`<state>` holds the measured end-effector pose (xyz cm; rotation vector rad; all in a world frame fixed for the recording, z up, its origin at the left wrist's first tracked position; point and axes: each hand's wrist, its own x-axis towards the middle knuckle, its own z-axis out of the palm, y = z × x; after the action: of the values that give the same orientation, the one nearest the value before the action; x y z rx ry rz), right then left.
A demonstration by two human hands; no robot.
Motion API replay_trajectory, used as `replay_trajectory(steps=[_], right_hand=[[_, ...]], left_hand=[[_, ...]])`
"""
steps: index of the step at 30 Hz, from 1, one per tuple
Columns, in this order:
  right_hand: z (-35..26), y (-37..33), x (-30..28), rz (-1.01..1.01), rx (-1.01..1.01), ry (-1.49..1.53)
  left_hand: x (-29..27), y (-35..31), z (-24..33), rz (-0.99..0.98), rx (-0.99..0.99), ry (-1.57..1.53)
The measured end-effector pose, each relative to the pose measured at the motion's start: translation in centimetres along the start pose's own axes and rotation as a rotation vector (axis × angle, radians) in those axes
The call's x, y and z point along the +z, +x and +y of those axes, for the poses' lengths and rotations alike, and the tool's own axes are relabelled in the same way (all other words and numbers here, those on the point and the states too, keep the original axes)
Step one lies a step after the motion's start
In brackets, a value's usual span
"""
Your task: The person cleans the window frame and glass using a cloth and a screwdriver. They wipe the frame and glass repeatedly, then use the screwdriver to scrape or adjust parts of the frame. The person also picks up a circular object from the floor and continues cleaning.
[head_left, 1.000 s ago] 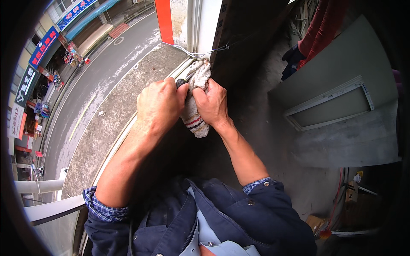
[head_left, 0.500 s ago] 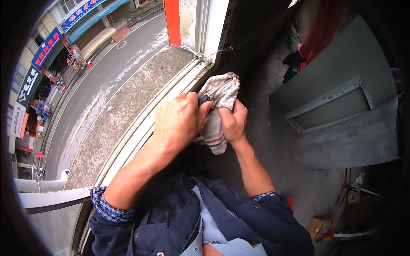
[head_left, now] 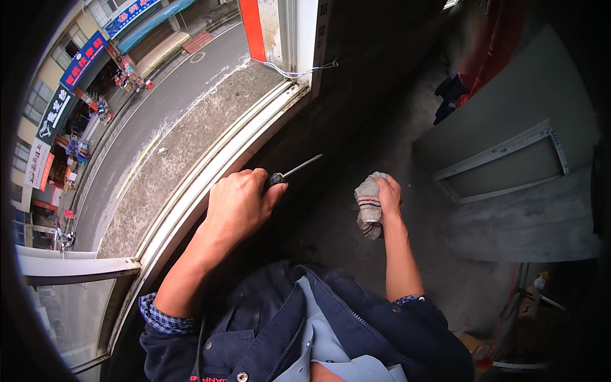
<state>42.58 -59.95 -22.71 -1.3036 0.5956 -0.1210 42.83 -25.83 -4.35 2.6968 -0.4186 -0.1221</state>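
My left hand [head_left: 238, 200] is closed around the dark handle of a screwdriver [head_left: 301, 167], just inside the window sill. Its bare metal shaft points up and to the right, away from the sill. A bunched, greyish-white cloth [head_left: 369, 202] with dark and reddish stripes is gripped in my right hand [head_left: 389, 194], off to the right over the dim floor. The cloth and the screwdriver are apart. Fingers of my right hand partly hide the cloth's right side. The white window frame [head_left: 210, 181] runs diagonally along my left forearm.
Beyond the frame lie a concrete ledge [head_left: 203, 130] and a street [head_left: 153, 111] well below. An opened window sash [head_left: 79, 270] juts out at lower left. A thin wire [head_left: 293, 73] hangs at the frame's far corner. A grey panel with a framed rectangle [head_left: 503, 162] stands to the right.
My hands have drawn apart. The cloth has come off the screwdriver shaft and moved right and down with my right hand; my left hand has shifted slightly left and down with the screwdriver.
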Motion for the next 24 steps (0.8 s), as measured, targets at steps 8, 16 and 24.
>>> replay_trajectory(steps=[8,16,24], right_hand=[[-1.7,-1.0,1.4,-0.265,-0.033,-0.009],[-9.5,-5.6,8.6,-0.573,-0.173,0.311],[-12.0,-7.4,14.6,-0.845,-0.164,0.422]], left_hand=[[-0.7,-0.9,-0.1,0.068,-0.026,-0.159],[-1.8,-2.2,0.2,0.109,-0.096,-0.371],[-5.6,-5.0,-0.7,0.2,-0.178,-0.366]])
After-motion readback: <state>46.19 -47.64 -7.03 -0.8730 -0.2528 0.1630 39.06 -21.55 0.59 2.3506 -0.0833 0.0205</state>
